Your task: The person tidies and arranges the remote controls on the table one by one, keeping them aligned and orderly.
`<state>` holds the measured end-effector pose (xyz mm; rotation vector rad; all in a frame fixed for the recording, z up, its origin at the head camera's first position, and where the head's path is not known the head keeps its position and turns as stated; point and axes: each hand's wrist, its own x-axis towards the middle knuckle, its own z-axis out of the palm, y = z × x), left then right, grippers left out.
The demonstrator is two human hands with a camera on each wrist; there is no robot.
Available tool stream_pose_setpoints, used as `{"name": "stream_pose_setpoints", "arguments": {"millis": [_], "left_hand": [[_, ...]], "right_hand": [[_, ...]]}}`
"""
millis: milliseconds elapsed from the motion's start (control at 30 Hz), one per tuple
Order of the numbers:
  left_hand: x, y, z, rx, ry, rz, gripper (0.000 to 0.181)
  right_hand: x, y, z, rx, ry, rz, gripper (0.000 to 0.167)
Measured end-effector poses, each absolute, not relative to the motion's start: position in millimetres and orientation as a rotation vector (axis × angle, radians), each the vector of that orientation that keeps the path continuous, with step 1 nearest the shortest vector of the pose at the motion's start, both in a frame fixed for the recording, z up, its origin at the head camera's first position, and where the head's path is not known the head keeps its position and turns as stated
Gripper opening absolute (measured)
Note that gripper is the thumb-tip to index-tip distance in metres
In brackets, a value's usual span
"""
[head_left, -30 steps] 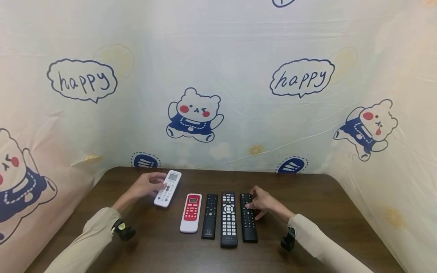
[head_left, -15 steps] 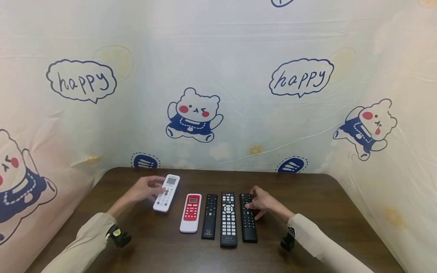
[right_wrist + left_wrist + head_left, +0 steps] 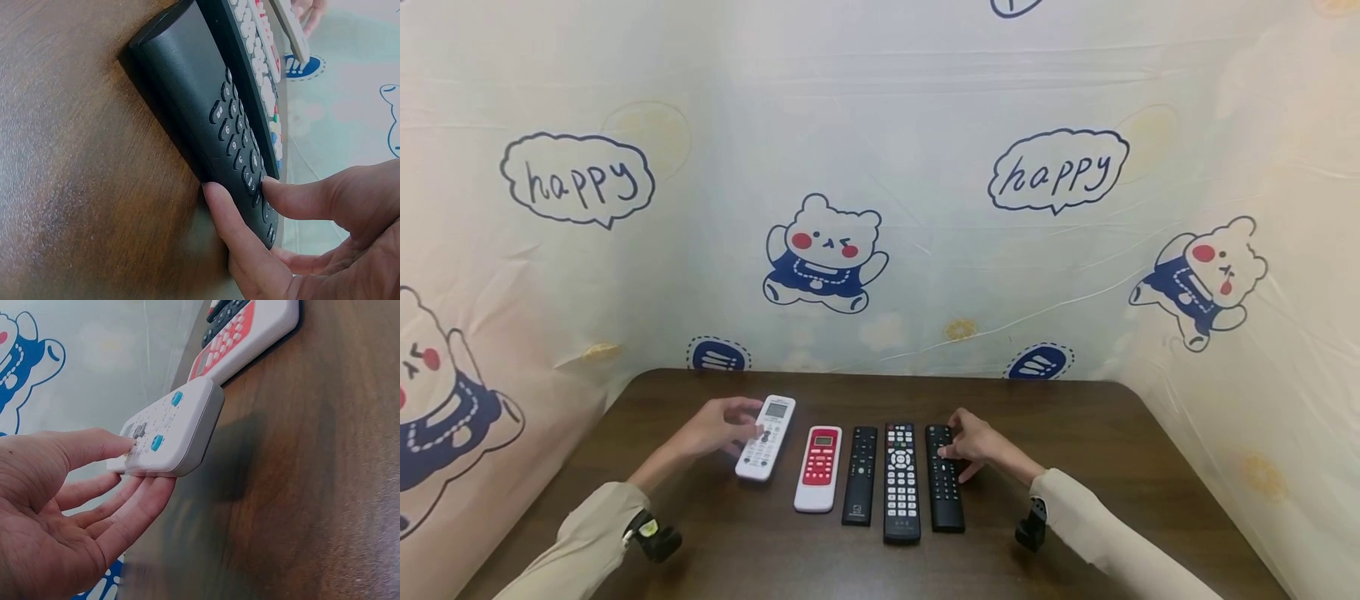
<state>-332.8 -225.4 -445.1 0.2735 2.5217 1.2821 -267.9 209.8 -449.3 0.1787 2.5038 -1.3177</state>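
In the head view my left hand [image 3: 718, 429] grips a white remote control [image 3: 765, 437] at the left of the row. The left wrist view has the thumb on its button face and the fingers underneath; its near end [image 3: 194, 419] hangs above the table over a shadow. My right hand [image 3: 976, 444] holds the black remote control [image 3: 946, 492] at the right end, which lies on the table. In the right wrist view the thumb touches its buttons [image 3: 234, 119] while a finger presses along its side edge.
Between the hands lie a red-and-white remote [image 3: 816, 492], a slim black remote [image 3: 858, 487] and a longer black remote with white buttons [image 3: 902, 500], side by side. They rest on a brown wooden table [image 3: 737, 558]. A printed curtain [image 3: 925, 125] surrounds the table's back and sides.
My left hand has brought the white remote down and nearer to me, beside the red-and-white one. The right hand has stayed on the rightmost black remote.
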Motion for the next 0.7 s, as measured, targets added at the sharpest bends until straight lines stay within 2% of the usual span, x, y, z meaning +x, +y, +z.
{"name": "stream_pose_setpoints", "arguments": {"millis": [700], "left_hand": [[-313,-221,-456,0.212,2.497,1.292,0.063]], "right_hand": [[-270,208,-449,0.231,2.491,-1.299,0.055]]}}
